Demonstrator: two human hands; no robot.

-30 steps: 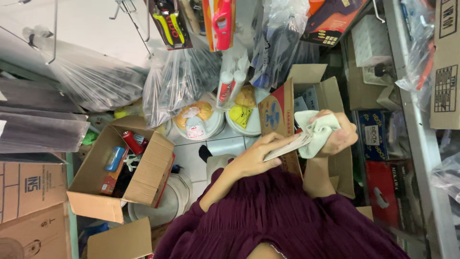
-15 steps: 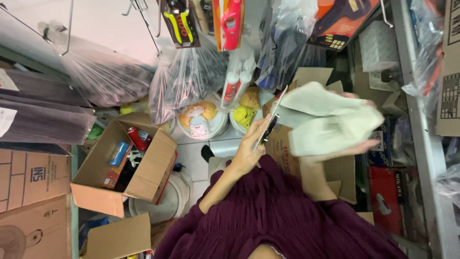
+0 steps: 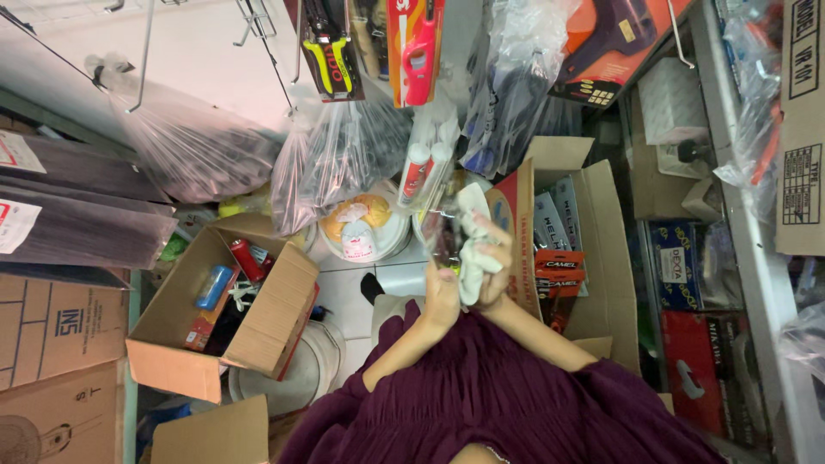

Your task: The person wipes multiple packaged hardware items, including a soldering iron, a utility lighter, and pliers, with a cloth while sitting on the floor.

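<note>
Both hands (image 3: pixel 468 279) half-hiding crumpled white cloth (image 3: pixel 473 258)

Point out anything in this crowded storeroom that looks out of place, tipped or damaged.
The open cardboard box at left sits tilted, one corner propped on a white bucket, its cans and small packs jumbled inside. Nothing looks spilled or broken. Both hands, left hand and right hand, grip a crumpled white cloth.

Cloth (image 3: pixel 471 258) held between both hands, left hand (image 3: pixel 443 296) beside right hand (image 3: pixel 494 262). Open box (image 3: pixel 232 305) lies to their left, holding cans (image 3: pixel 230 271). Second box (image 3: pixel 571 249) stands right. Bags (image 3: pixel 344 155) hang beyond.
</note>
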